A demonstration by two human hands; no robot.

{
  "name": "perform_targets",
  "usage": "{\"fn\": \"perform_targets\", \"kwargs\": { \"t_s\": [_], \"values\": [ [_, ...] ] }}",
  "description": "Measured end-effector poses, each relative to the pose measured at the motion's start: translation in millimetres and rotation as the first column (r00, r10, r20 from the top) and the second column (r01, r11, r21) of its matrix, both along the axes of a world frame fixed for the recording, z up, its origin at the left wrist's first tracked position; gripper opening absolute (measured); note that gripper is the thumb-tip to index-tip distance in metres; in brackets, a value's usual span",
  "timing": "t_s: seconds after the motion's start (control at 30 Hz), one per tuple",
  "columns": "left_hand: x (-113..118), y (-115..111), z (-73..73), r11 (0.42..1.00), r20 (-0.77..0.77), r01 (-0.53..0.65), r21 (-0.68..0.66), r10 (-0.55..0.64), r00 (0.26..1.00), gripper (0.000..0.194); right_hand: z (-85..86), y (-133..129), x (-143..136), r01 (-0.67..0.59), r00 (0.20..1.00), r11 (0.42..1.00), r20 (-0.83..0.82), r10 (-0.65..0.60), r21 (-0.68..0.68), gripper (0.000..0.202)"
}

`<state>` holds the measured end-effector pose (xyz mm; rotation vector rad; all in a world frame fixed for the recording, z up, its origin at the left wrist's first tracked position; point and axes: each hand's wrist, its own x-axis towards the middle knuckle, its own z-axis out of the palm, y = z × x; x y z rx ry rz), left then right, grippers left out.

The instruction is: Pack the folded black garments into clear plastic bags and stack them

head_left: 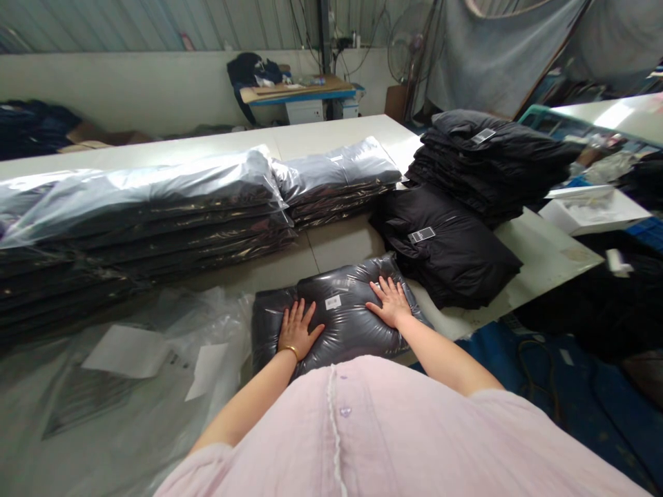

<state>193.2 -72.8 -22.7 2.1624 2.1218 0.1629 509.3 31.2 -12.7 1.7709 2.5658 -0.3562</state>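
See plump, glossy dark package (344, 338) beneath spread-apart fingers (299, 310) of left hand (295, 333) and right hand (392, 304); note creases beside fingers, white label (332, 301) between them.

White label (332, 301) on dark plastic package (347, 335): barcode-like print, unreadable. Pale-bordered black tag (421, 235) on folded black garment (456, 259): lettering too small. Second tag (483, 136), on garment stack (497, 169): likewise illegible.

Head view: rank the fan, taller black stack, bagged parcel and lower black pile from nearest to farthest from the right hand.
1. Bagged parcel, under the right hand.
2. Lower black pile, just to the right.
3. Taller black stack, behind that pile.
4. Fan, at the back.
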Motion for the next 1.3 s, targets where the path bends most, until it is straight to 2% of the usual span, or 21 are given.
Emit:
{"fn": "perform_targets", "kwargs": {
  "t_s": [0.3, 0.43, 0.5, 0.6, 0.67, 0.7, 0.77, 0.83, 0.9, 0.93, 1.0, 1.13, 1.23, 1.3],
  "values": [
    [1, 6, 0.0, 0.999, -0.023, -0.003, -0.052, 0.002, 1.0, 0.074, -3.7, 6, -2, -0.004, 1.0, 0.999, 0.008, 0.004, -0.053, 0.083],
    [2, 9, 12.1, 0.991, -0.005, -0.005, -0.13, 0.005, 1.0, 0.074, -1.9, 12, -1, -0.012, 1.0, 0.994, -0.018, 0.01, -0.106, 0.082],
    [-4, 5, 21.7, 0.993, 0.036, 0.003, -0.114, 0.001, 0.999, 0.069, 0.7, 14, 6, -0.025, 0.998, 0.993, -0.066, 0.017, -0.117, 0.078],
    [-24, -14, 37.6, 0.998, 0.098, -0.052, 0.047, 0.047, 0.994, 0.063, 4.4, 11, 27, 0.017, 0.981, 0.999, -0.196, -0.008, 0.041, 0.068],
    [-43, -35, 48.1, 0.979, 0.137, -0.161, 0.127, 0.143, 0.98, 0.059, 5.2, 4, 46, 0.104, 0.963, 0.981, -0.264, -0.057, 0.165, 0.062],
    [-53, -45, 52.9, 0.962, 0.151, -0.244, 0.122, 0.225, 0.963, 0.055, 4.9, 0, 56, 0.155, 0.956, 0.969, -0.276, -0.099, 0.19, 0.059],
    [-70, -65, 61.5, 0.909, 0.144, -0.418, -0.008, 0.414, 0.899, 0.048, 3.4, -9, 74, 0.272, 0.941, 0.946, -0.254, -0.224, 0.174, 0.053],
    [-82, -79, 67.7, 0.825, 0.068, -0.508, -0.245, 0.538, 0.84, 0.05, 1.3, -16, 88, 0.408, 0.904, 0.906, -0.19, -0.384, 0.114, 0.051],
    [-88, -85, 70.5, 0.733, -0.021, -0.537, -0.419, 0.583, 0.812, 0.06, -0.7, -19, 95, 0.521, 0.85, 0.854, -0.106, -0.517, 0.015, 0.057],
    [-89, -86, 70.5, 0.7, -0.053, -0.545, -0.461, 0.592, 0.804, 0.064, -1.4, -20, 97, 0.554, 0.828, 0.831, -0.068, -0.556, -0.051, 0.062],
    [-87, -85, 68.8, 0.676, -0.074, -0.553, -0.487, 0.599, 0.797, 0.07, -2.4, -18, 96, 0.567, 0.813, 0.801, -0.025, -0.581, -0.19, 0.073],
    [-79, -77, 65.4, 0.747, 0.057, -0.48, -0.46, 0.565, 0.823, 0.065, -1.2, -11, 89, 0.515, 0.821, 0.796, -0.087, -0.565, -0.318, 0.083],
    [-69, -74, 69.1, 0.777, 0.22, -0.455, -0.435, 0.582, 0.783, 0.067, 2.7, -10, 85, 0.481, 0.798, 0.794, -0.188, -0.572, -0.373, 0.079],
    [-60, -74, 74.4, 0.811, 0.348, -0.429, -0.397, 0.566, 0.747, 0.064, 7.4, -12, 82, 0.427, 0.785, 0.817, -0.29, -0.547, -0.386, 0.076]
  ]
}}
